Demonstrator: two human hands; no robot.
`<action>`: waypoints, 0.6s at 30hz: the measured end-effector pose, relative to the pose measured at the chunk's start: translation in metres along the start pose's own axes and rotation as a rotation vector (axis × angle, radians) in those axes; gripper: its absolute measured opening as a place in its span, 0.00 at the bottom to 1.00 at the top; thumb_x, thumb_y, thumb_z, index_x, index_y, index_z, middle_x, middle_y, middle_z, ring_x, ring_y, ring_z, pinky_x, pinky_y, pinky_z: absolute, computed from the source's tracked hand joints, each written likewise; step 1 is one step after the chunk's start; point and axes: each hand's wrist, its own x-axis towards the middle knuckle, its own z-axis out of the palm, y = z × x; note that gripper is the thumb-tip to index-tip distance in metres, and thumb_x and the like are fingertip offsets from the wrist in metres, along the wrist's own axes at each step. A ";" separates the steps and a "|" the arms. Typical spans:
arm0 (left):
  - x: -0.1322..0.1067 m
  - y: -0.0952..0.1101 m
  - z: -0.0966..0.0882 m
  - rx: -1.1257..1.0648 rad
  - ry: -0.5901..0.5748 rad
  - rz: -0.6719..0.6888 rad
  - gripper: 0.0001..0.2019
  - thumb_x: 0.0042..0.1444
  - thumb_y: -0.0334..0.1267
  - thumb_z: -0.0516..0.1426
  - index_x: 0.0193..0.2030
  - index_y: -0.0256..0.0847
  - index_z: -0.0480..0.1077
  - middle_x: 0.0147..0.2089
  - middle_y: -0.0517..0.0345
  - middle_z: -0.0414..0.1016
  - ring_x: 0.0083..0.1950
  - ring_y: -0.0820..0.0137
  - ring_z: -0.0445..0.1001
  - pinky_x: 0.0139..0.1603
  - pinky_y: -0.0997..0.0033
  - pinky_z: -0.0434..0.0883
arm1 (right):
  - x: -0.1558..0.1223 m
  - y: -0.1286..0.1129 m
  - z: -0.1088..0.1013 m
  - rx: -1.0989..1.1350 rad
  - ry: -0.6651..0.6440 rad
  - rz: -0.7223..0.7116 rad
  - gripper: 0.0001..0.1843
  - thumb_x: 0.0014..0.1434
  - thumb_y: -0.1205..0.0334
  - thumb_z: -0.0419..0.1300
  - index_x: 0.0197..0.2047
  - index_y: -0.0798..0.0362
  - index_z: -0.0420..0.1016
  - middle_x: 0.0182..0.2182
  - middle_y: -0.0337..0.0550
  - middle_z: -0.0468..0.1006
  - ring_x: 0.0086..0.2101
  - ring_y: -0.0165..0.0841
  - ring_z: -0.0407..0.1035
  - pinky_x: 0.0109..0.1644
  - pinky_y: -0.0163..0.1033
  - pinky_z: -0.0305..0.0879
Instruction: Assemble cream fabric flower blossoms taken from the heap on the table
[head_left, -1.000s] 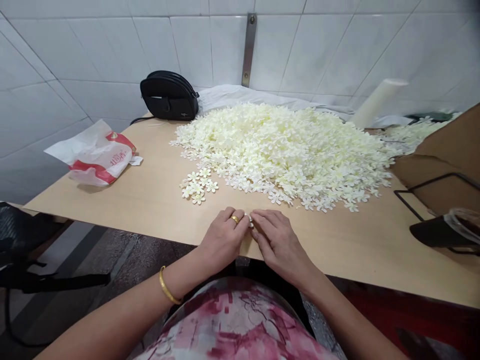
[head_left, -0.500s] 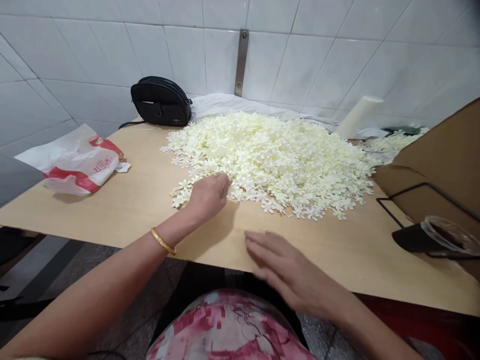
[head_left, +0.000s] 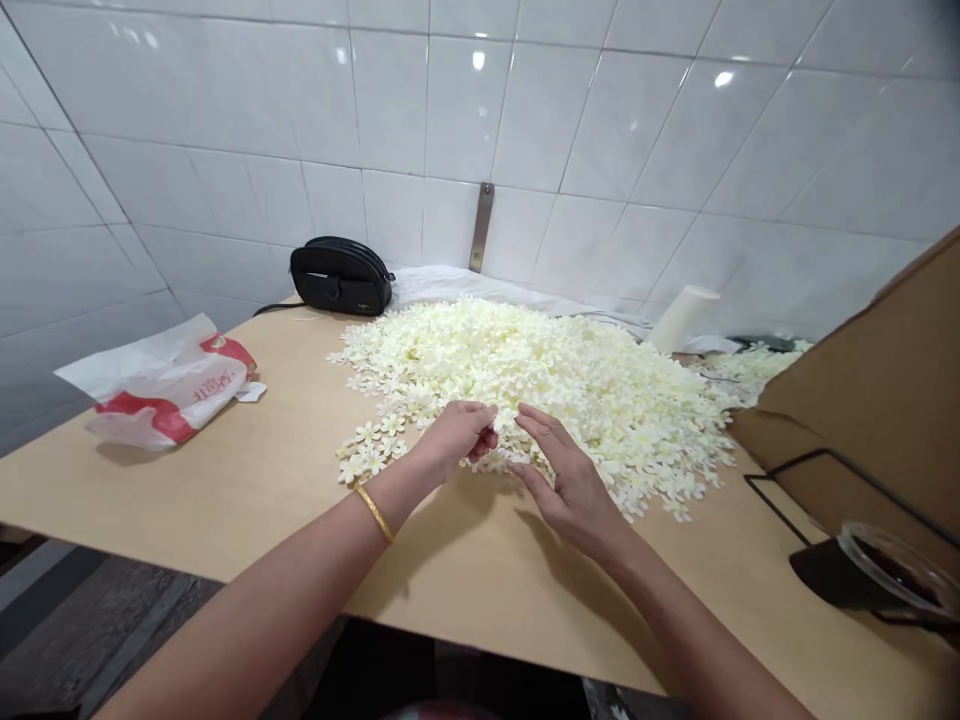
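A broad heap of small cream-white artificial flowers (head_left: 525,360) covers the back middle of the table. In front of it, my left hand (head_left: 469,430) is closed in a pinch, thumb against fingers, a gold bangle on its wrist. Whatever the fingertips hold blends into the white petals behind, so I cannot make it out. Close by on the right, my right hand (head_left: 566,475) is open, thumb and fingers apart and curved toward the left hand. A narrow gap separates the two hands. Several loose flowers (head_left: 371,445) lie flat to the left of my left wrist.
A black bag (head_left: 341,278) stands at the back left, with a red-and-white paper bag (head_left: 172,385) nearer the left edge. At the right are a cardboard box (head_left: 862,380), a dark drink cup (head_left: 840,572) in a wire holder, and a white cone (head_left: 681,318) farther back.
My right hand has risen from near the table's front edge up to the heap, beside my left. My left hand has shifted slightly right, still pinched. The view has tilted upward.
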 end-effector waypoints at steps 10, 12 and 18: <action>0.012 -0.018 -0.004 -0.140 -0.121 -0.176 0.10 0.45 0.38 0.50 0.18 0.36 0.58 0.14 0.64 0.58 0.14 0.81 0.54 0.16 0.79 0.51 | 0.031 0.014 0.004 0.154 -0.072 -0.016 0.07 0.56 0.67 0.49 0.34 0.54 0.67 0.30 0.42 0.69 0.33 0.31 0.64 0.36 0.37 0.62; 0.011 -0.020 -0.004 -0.129 -0.064 -0.114 0.10 0.46 0.41 0.52 0.22 0.36 0.61 0.16 0.64 0.60 0.15 0.81 0.56 0.17 0.79 0.53 | 0.034 0.016 0.005 0.274 -0.101 0.129 0.07 0.56 0.63 0.50 0.28 0.54 0.66 0.23 0.38 0.66 0.26 0.28 0.61 0.30 0.35 0.59; 0.000 -0.013 -0.005 -0.024 -0.156 0.126 0.15 0.47 0.47 0.53 0.24 0.34 0.65 0.20 0.61 0.65 0.20 0.79 0.60 0.22 0.77 0.59 | 0.035 0.022 0.014 0.851 -0.174 0.525 0.11 0.54 0.56 0.53 0.27 0.54 0.61 0.20 0.34 0.66 0.22 0.24 0.62 0.27 0.32 0.59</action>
